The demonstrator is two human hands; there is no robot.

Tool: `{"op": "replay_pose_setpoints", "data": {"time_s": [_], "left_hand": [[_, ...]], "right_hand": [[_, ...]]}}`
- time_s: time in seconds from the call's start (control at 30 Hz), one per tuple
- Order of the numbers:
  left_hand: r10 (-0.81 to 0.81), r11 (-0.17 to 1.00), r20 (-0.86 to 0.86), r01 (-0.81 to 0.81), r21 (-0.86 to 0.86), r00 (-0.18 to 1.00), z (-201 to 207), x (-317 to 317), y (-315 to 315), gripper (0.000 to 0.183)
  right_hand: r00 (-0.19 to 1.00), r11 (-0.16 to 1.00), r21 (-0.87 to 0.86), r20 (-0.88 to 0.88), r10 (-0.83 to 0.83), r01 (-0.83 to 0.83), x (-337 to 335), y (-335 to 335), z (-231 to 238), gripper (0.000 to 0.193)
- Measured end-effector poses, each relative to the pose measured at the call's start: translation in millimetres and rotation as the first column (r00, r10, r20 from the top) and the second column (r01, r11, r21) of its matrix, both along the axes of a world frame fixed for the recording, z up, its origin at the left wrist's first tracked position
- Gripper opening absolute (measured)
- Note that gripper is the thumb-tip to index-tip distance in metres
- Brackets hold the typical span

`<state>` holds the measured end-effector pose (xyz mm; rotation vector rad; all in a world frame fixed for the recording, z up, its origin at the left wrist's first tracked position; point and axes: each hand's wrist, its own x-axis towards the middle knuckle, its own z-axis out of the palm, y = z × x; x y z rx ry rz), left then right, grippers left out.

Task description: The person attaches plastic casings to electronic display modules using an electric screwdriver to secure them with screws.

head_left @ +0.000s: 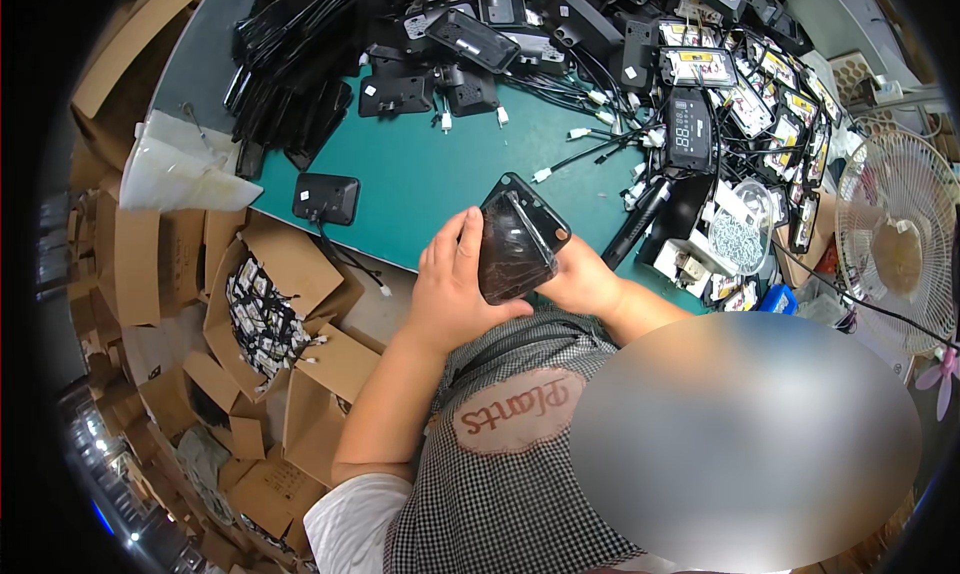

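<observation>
Close to my body, over the front edge of the green table (430, 169), I hold a black rectangular plastic housing (515, 249) tilted between both hands. Its face has a glossy, wrinkled look, like clear film, and small holes show along its far rim. My left hand (450, 284) grips the left side, with fingers along the edge and thumb at the near corner. My right hand (582, 277) closes on the right edge, its fingers partly hidden behind the housing. Left of my hands lies another black device (327, 198), its cable (350, 262) hanging over the edge.
Black housings (472, 40) with white-plugged cables pile up at the back. Display units (690, 129) and circuit boards (750, 104) crowd the right, near a clear tub of screws (740, 239) and a fan (897, 244). Cardboard boxes (290, 264) stand at the left, below table height.
</observation>
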<state>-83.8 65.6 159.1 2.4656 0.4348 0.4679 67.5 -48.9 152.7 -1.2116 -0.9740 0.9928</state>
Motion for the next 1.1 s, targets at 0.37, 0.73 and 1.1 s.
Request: {"op": "replay_pose_setpoints", "data": {"time_s": [0.37,0.73,1.1], "left_hand": [[0.085,0.992,0.068,-0.091,0.085,0.994,25.4,5.6,0.0,0.115],[0.077,0.996,0.054,-0.075,-0.039,0.996,21.6,9.5,-1.5,0.119],[-0.051,0.943,0.023,0.041,0.331,0.998,26.8,-13.4,28.3,0.053]], "right_hand": [[0.994,0.999,-0.001,0.106,0.038,-0.038,-4.7,1.5,4.8,0.025],[0.953,0.957,-0.039,-0.114,0.282,-0.288,19.7,-2.0,11.0,0.028],[0.573,0.970,-0.221,-0.785,-0.238,0.099,29.6,8.6,4.9,0.039]]}}
